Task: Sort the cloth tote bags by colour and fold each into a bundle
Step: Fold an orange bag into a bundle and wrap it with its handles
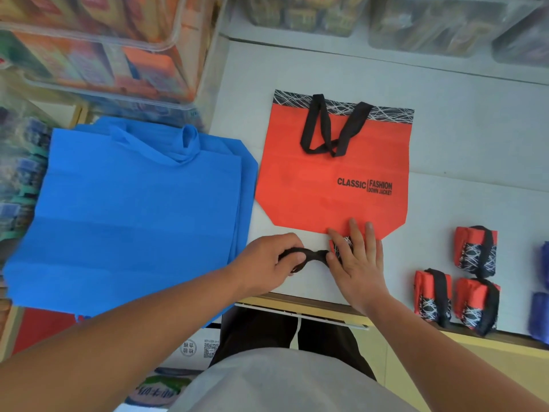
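Here red bundles (475, 251) dot the white table (475, 150), bins (430, 25) seemingly behind

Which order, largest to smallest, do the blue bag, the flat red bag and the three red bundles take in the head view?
1. blue bag
2. flat red bag
3. far bundle, left bundle, right bundle: alike, so tied.
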